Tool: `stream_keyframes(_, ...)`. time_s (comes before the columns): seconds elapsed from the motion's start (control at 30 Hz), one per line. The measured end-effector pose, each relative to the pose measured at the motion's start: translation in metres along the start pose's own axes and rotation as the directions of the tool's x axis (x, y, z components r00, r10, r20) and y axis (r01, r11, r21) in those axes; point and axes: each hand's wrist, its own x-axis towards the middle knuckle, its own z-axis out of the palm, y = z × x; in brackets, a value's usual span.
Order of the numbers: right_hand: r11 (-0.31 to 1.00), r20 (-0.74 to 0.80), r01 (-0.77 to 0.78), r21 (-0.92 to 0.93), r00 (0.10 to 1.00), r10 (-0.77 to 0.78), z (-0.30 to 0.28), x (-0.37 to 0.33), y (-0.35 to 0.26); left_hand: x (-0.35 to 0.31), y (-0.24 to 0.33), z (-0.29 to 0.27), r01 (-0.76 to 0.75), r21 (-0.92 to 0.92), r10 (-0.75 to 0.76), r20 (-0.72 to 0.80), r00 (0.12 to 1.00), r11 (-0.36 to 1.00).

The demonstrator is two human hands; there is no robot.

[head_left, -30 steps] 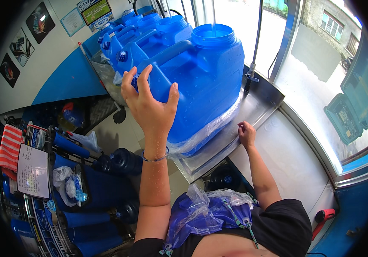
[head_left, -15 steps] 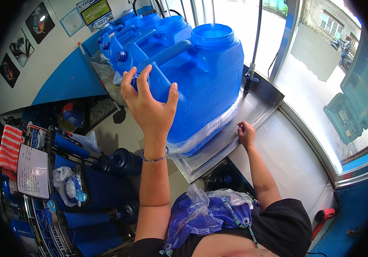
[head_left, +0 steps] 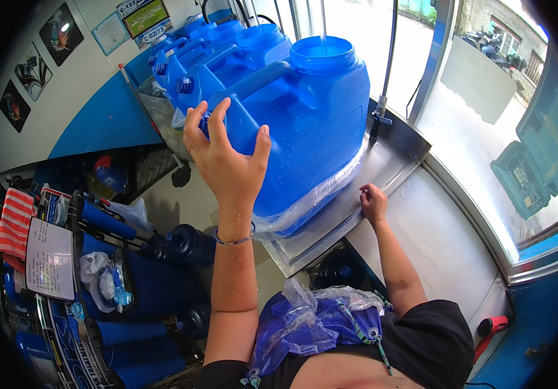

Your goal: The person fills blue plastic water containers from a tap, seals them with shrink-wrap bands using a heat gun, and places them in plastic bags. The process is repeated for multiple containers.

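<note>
Nearest to me stands a big blue water jug (head_left: 321,136) with a handle and a wide open mouth. A stream of water (head_left: 323,29) runs down into that mouth. My left hand (head_left: 227,152) is raised at the jug's front left corner, fingers spread and slightly bent, close to a small ribbed blue cap (head_left: 205,124) partly hidden behind them. Whether the fingertips touch the jug I cannot tell. My right hand (head_left: 374,203) rests with curled fingers at the edge of the stainless steel tray (head_left: 392,172) under the jug. Nothing shows in it.
More blue jugs (head_left: 263,42) line up behind. A valve (head_left: 377,120) on a pipe rises at the tray's right. Dark round bottles (head_left: 188,245) lie low left, near a whiteboard (head_left: 50,259) and striped towel (head_left: 16,220). A red-handled tool (head_left: 492,326) sits lower right.
Both hands and the jug hold their places, and water keeps running into the mouth. Outside the window, a motorcycle appears farther up and to the left than before.
</note>
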Motion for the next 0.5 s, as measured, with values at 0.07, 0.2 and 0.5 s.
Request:
stream_keyframes(0.07,1.0,0.004,-0.005,0.002,1.0,0.005,0.0001,-0.0001,0.0,0.0,0.0,-0.0003,-0.003,0.004,0.003,0.0,1.0,1.0)
stream_keyframes(0.2,1.0,0.001,0.002,-0.001,1.0,-0.002,0.0005,-0.0002,0.0002,0.0002,-0.0002,-0.0003,-0.003,0.008,0.003,-0.001,1.0,1.0)
stream_keyframes(0.5,1.0,0.019,-0.014,-0.01,1.0,0.015,-0.0002,-0.0005,0.0,0.0,0.0001,-0.0004,-0.003,0.009,0.003,0.0,1.0,1.0)
